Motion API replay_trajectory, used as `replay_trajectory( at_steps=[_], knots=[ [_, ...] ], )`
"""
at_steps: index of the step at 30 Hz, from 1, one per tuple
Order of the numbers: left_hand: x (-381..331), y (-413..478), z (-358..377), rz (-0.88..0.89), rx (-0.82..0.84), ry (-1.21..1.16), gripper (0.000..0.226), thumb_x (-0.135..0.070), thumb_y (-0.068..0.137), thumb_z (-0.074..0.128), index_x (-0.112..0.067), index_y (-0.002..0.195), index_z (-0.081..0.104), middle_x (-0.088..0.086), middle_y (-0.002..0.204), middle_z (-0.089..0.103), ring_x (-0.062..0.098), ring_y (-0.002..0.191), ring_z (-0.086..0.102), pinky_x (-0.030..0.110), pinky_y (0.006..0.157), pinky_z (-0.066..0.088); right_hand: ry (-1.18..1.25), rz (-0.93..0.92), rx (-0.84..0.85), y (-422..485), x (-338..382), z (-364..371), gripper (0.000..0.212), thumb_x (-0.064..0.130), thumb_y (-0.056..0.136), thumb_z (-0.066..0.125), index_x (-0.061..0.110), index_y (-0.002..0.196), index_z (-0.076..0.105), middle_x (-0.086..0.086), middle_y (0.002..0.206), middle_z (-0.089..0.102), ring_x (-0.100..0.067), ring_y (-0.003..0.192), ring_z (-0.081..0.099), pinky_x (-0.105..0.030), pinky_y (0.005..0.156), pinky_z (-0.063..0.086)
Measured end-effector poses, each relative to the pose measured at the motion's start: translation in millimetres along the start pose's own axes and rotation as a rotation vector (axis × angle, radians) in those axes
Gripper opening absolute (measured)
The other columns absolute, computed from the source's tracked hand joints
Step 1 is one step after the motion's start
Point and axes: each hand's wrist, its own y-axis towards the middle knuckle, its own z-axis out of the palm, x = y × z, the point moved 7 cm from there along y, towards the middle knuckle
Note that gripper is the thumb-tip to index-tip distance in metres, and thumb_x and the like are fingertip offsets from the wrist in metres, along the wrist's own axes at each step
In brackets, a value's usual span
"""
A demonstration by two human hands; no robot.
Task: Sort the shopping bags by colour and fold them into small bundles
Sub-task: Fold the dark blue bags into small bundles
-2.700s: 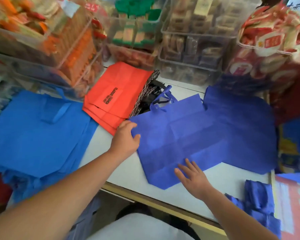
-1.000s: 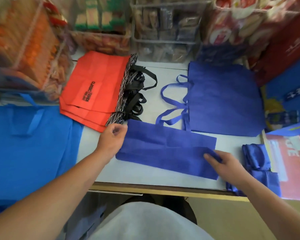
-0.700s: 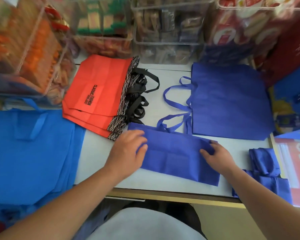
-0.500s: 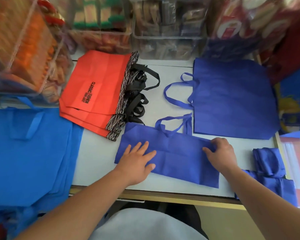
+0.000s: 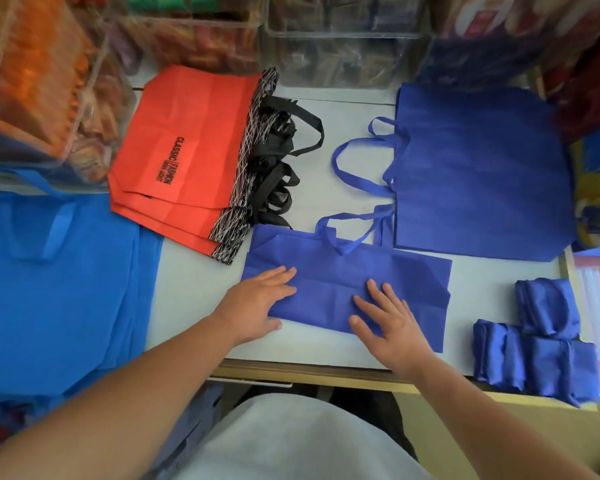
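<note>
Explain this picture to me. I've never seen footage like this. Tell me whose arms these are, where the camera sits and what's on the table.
There is no machine here. A person works bare-handed, and the camera sits on their head looking down, so both arms enter from below. The left hand and right hand lie flat on a half-folded blue bag; neither grips anything. Around it on the table are red bags with black handles, a flat blue bag behind, and finished blue bundles at the right. Light blue bags lie at the left. Clear bins of goods stand at the back.
</note>
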Motion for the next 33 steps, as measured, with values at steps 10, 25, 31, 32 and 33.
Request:
replay_trajectory(
  at_steps=[10,25,31,32,33],
  knots=[
    [-2.2,-13.5,-2.9,-0.068,0.044,0.006,0.039,-0.046,0.105,0.037,-0.024,0.116,0.066,-0.005,0.13,0.067,0.022,0.124,0.058,0.038,0.103,0.046,-0.251,-0.078,0.156,-10.3,5.6,-5.3,0.086,0.08,0.084,0.053,0.047,0.157,0.021,0.026,0.165,-0.006,-0.006,0.156,-0.01,-0.038,0.128,0.009],
    [-22.8,-14.5,-19.7,-0.109,-0.037,0.269,0.052,-0.06,0.103,0.024,-0.03,0.119,0.063,-0.006,0.116,0.06,0.022,0.107,0.058,0.038,0.082,0.047,0.153,0.219,-0.304,-4.9,-56.1,-90.8,0.04,0.055,0.083,0.076,0.026,0.11,0.07,0.005,0.113,0.062,-0.016,0.096,0.059,-0.031,0.079,0.048],
    [-70.7,-2.5,-18.7,0.284,-0.36,0.401,0.02,-0.018,0.086,0.071,-0.02,0.105,0.067,-0.002,0.106,0.062,0.023,0.092,0.056,0.036,0.074,0.049,-0.018,0.302,-0.326,25.9,-50.0,-90.0,0.051,0.053,0.083,0.078,0.022,0.123,0.068,0.002,0.118,0.055,-0.022,0.108,0.053,-0.034,0.074,0.047],
    [-74.4,1.1,-11.4,0.306,-0.308,0.386,0.035,-0.014,0.082,0.074,-0.021,0.115,0.065,-0.002,0.12,0.062,0.023,0.105,0.057,0.036,0.082,0.05,-0.061,0.334,-0.329,25.3,-50.4,-89.5,0.053,0.056,0.082,0.077,0.024,0.124,0.067,0.002,0.121,0.052,-0.022,0.113,0.05,-0.035,0.073,0.046],
    [-75.3,5.4,-4.5,0.29,-0.244,0.382,0.046,-0.016,0.083,0.073,-0.022,0.127,0.06,-0.002,0.137,0.057,0.024,0.122,0.053,0.037,0.094,0.048,-0.093,0.375,-0.348,23.1,-52.9,-88.4,0.056,0.059,0.081,0.076,0.026,0.125,0.064,0.002,0.124,0.05,-0.024,0.117,0.047,-0.036,0.073,0.046]
  ],
)
